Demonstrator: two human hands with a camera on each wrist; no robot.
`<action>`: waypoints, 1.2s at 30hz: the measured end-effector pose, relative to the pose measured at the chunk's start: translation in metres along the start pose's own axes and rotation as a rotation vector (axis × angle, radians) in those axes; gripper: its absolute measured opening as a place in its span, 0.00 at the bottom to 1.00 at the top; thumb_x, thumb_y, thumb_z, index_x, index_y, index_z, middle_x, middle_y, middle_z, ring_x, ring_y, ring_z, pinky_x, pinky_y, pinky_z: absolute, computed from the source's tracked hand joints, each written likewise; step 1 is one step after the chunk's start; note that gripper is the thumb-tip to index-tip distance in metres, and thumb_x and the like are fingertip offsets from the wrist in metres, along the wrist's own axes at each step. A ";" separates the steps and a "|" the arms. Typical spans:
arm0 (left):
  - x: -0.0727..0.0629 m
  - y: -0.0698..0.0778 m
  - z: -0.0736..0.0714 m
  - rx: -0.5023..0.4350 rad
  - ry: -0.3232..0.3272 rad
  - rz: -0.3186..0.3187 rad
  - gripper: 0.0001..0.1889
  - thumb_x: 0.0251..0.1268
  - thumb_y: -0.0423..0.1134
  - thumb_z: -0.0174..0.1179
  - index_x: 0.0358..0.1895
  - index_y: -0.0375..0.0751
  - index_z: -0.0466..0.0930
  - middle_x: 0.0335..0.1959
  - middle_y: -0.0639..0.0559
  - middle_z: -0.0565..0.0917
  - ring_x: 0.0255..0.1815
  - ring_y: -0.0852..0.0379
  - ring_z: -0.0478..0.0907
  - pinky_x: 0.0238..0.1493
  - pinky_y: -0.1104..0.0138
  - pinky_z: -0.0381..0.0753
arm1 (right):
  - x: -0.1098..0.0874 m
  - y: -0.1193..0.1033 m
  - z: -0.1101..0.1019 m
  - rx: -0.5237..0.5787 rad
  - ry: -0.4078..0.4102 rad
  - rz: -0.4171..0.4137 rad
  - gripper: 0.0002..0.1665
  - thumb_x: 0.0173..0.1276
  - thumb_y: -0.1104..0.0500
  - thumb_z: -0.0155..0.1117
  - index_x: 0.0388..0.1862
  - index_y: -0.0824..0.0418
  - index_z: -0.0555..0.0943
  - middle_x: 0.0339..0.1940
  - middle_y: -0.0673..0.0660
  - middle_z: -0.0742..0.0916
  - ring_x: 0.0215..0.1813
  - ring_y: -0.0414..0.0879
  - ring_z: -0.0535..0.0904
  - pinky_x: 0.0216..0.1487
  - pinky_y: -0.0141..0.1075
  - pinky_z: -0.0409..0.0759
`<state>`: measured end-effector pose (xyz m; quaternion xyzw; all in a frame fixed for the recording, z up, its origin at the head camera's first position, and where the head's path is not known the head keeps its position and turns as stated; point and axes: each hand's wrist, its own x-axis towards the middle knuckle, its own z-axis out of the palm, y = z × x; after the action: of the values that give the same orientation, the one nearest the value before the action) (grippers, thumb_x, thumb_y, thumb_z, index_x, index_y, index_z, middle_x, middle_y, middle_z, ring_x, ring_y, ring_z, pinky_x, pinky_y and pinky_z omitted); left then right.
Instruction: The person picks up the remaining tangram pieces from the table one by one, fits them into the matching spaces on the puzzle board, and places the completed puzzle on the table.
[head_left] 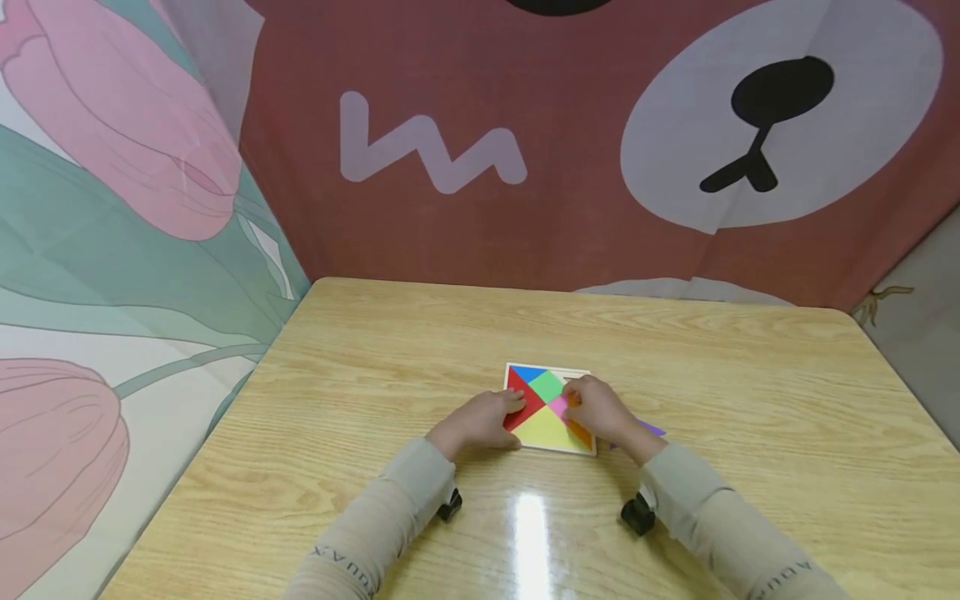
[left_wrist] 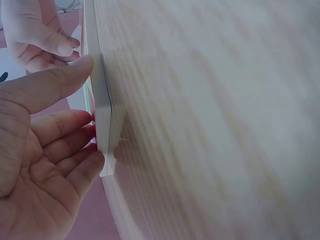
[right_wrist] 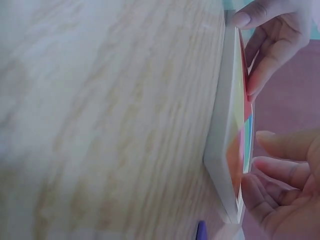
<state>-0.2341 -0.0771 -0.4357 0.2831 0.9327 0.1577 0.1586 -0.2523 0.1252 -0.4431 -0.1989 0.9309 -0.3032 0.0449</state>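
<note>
A tangram set in a shallow white tray [head_left: 552,452] lies on the table, with red [head_left: 528,408], blue, green [head_left: 546,386], pink, yellow [head_left: 551,429] and orange [right_wrist: 234,159] pieces showing. My left hand [head_left: 483,419] rests at the tray's left side, fingertips on the red piece and thumb at the front rim. Over the right part of the pieces, my right hand [head_left: 602,411] has bent fingers touching near the orange piece. Nothing shows between its thumb and fingers in the right wrist view. A purple piece [head_left: 651,427] lies outside the tray, partly behind the right wrist.
The wooden table [head_left: 390,333] extends around the tray on all sides. Behind it hangs a reddish-brown cloth [head_left: 450,233] with a cartoon face, and a flowered cloth [head_left: 150,283] covers the left side.
</note>
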 end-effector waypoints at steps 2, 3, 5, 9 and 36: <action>0.000 0.000 0.000 -0.001 0.000 0.000 0.32 0.48 0.44 0.62 0.60 0.40 0.64 0.62 0.52 0.61 0.63 0.56 0.55 0.60 0.67 0.55 | -0.001 0.001 0.000 0.021 -0.002 0.003 0.13 0.46 0.68 0.63 0.34 0.71 0.78 0.28 0.59 0.78 0.33 0.51 0.73 0.37 0.43 0.73; 0.000 0.000 0.000 0.001 0.000 0.001 0.32 0.48 0.44 0.62 0.60 0.40 0.64 0.62 0.52 0.61 0.63 0.56 0.55 0.60 0.67 0.55 | -0.002 0.002 0.000 0.030 -0.004 0.005 0.13 0.47 0.68 0.63 0.34 0.71 0.78 0.28 0.59 0.78 0.33 0.50 0.73 0.36 0.42 0.73; 0.000 0.000 0.000 0.005 0.001 0.003 0.32 0.48 0.44 0.62 0.60 0.39 0.64 0.62 0.51 0.62 0.63 0.55 0.55 0.60 0.67 0.55 | -0.004 0.002 0.000 0.056 -0.005 0.022 0.13 0.48 0.67 0.63 0.34 0.71 0.78 0.29 0.59 0.78 0.33 0.50 0.73 0.36 0.41 0.73; 0.000 0.000 -0.001 0.010 -0.002 0.002 0.32 0.49 0.44 0.61 0.60 0.39 0.64 0.62 0.51 0.61 0.63 0.55 0.55 0.60 0.67 0.54 | -0.010 0.001 -0.003 0.099 -0.002 0.045 0.13 0.49 0.67 0.62 0.36 0.71 0.78 0.31 0.59 0.79 0.34 0.50 0.73 0.37 0.41 0.74; 0.000 0.000 0.000 0.008 -0.009 -0.008 0.32 0.49 0.44 0.61 0.60 0.41 0.64 0.62 0.53 0.61 0.63 0.56 0.55 0.60 0.67 0.56 | -0.026 0.020 -0.023 0.062 -0.019 0.082 0.15 0.43 0.66 0.65 0.33 0.70 0.77 0.27 0.56 0.75 0.31 0.47 0.71 0.35 0.40 0.72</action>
<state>-0.2339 -0.0775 -0.4355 0.2806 0.9337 0.1521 0.1624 -0.2401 0.1628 -0.4369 -0.1620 0.9280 -0.3277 0.0722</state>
